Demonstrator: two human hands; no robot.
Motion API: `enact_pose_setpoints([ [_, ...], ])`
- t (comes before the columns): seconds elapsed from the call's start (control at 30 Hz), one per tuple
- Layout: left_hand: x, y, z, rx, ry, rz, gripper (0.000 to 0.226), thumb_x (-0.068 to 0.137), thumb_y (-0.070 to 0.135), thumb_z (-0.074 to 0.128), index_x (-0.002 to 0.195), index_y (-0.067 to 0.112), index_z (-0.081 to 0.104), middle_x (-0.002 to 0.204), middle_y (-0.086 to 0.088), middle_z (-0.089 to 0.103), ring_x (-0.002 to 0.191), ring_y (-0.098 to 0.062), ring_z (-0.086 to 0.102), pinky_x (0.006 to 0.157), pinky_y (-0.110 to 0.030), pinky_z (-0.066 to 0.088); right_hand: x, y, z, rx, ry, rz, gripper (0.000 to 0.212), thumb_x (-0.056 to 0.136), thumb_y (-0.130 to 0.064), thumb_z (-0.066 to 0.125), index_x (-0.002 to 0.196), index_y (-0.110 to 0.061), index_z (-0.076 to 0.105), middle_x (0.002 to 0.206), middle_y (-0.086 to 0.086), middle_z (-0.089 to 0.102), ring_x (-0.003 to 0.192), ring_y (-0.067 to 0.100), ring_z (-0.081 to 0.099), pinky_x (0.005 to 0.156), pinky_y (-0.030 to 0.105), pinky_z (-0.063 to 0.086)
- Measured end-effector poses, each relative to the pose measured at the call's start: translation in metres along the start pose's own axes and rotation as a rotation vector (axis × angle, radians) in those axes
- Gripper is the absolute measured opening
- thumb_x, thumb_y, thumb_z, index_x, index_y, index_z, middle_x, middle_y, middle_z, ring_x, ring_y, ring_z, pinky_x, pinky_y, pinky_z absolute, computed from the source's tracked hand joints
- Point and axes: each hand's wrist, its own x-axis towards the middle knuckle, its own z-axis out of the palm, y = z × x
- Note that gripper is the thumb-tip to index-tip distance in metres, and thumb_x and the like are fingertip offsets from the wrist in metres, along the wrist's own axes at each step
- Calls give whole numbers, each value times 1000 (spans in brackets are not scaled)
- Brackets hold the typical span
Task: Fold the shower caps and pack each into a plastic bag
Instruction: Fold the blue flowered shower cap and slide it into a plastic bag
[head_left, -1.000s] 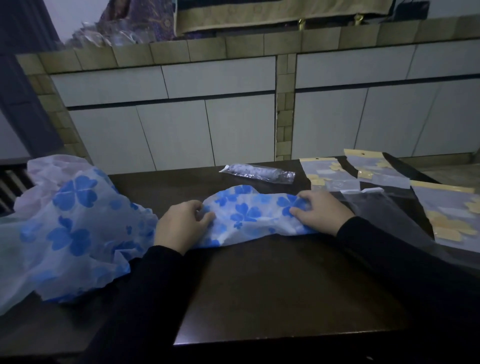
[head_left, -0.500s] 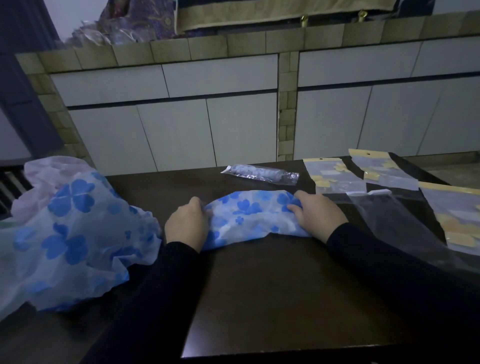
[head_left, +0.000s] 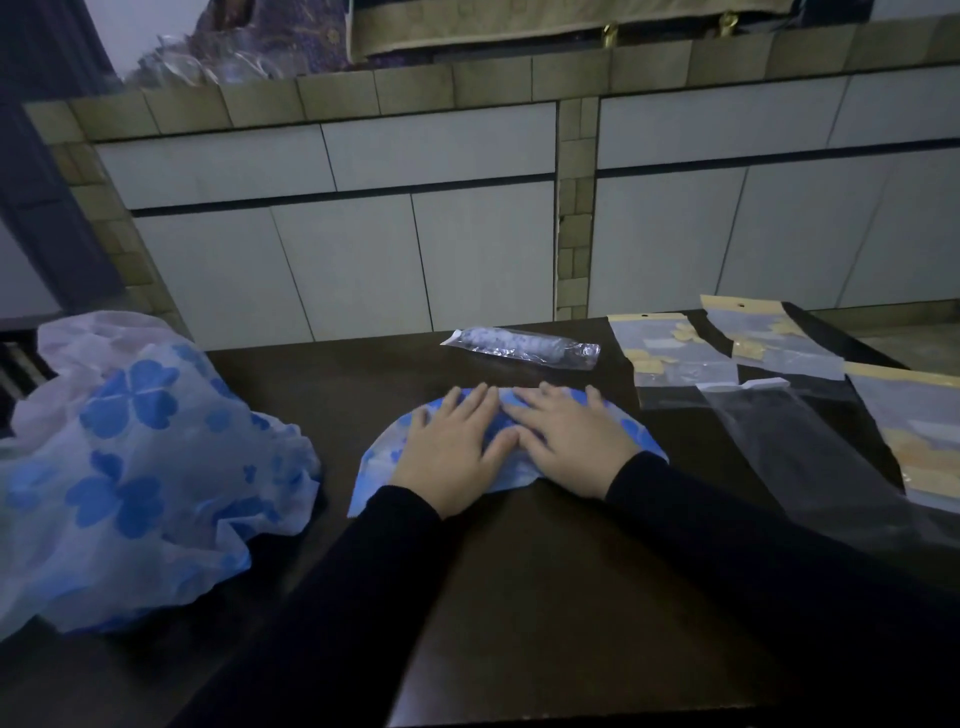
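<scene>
Head view. A folded, half-round shower cap of thin white plastic printed with blue clover shapes (head_left: 511, 452) lies flat on the dark brown tabletop (head_left: 571, 597), its straight edge toward the person. The left hand (head_left: 452, 452) and the right hand (head_left: 569, 447) lie palm down on this cap, side by side, fingers straight and spread, pressing it against the tabletop; neither hand grips anything. Both forearms wear black sleeves (head_left: 753, 530). Left of the folded cap, well apart from it, sits a loose heap of unfolded caps in the same blue-clover plastic (head_left: 135, 467). Beyond the folded cap, near its far edge, lies a rolled cap sealed in a clear plastic bag (head_left: 522, 347). Right of the folded cap, just beside it, lies an empty clear plastic bag with a white strip at its mouth (head_left: 800, 457). Farther right of the cap lie flat clear bags with yellow header strips (head_left: 670, 358), some overlapping. Pale tiled cabinet fronts (head_left: 363, 260) stand behind the tabletop.
</scene>
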Motion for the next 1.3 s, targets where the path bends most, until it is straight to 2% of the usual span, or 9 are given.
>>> enact_pose_setpoints([
  [0.17,-1,-12,-1,66,-222,-149,88,86,76,21,154,24,3,162,8,-2,148,-16,-1,117,-48,5,9,26,3,44,-220,-9,56,99,-56,17,151,-41,3,160,-10,-5,147,11,-4,116,51,2],
  [0.53,-20,-23,-10,60,-235,-337,95,82,81,13,154,18,13,162,2,6,148,-17,8,115,-51,14,16,38,1,76,-257,4,48,104,-43,15,150,-41,4,160,-11,-5,147,12,-5,117,47,-2],
  [0.63,-25,-15,-21,174,-39,-340,91,77,85,15,109,15,63,123,-6,58,119,-25,51,86,-36,39,12,39,-4,40,-178,6,50,102,-47,23,150,-37,20,161,-8,7,147,15,3,118,44,4],
  [0.73,-23,-9,-44,281,188,-372,67,86,74,31,64,14,53,83,-6,62,93,-29,58,69,-31,32,12,31,-10,19,-46,-48,40,102,-35,34,141,-34,43,158,-9,20,146,13,10,116,43,8],
  [0.9,-13,-10,-47,29,184,2,43,83,57,44,104,28,69,113,11,65,109,-16,55,91,-34,43,18,6,-1,62,-63,-200,50,96,-10,37,137,-37,48,156,-11,21,146,14,8,116,53,9],
  [1.0,-8,-7,-34,-125,33,131,47,95,52,42,136,31,51,143,13,48,134,-11,39,107,-39,34,19,6,5,99,-7,-301,41,95,-19,38,131,-26,57,153,-4,32,145,17,16,117,51,13],
  [1.1,-7,-11,-15,-101,-179,33,58,99,53,31,151,28,22,159,12,18,147,-15,11,116,-41,18,20,8,8,191,202,-219,41,97,-39,37,124,-20,63,141,1,49,135,20,38,110,45,31],
  [1.2,-9,-12,-8,-68,-281,-42,73,93,66,28,153,30,8,161,10,-1,148,-13,-4,116,-41,5,21,8,12,167,-74,-30,56,100,-48,29,151,-25,24,160,-1,15,147,22,8,119,41,11],
  [1.3,-14,-9,-10,-54,-328,-65,86,83,77,33,153,37,2,161,11,-7,147,-12,-8,116,-42,0,23,8,11,90,-209,29,66,96,-60,24,152,-33,3,161,-3,-4,147,26,-8,118,43,1],
])
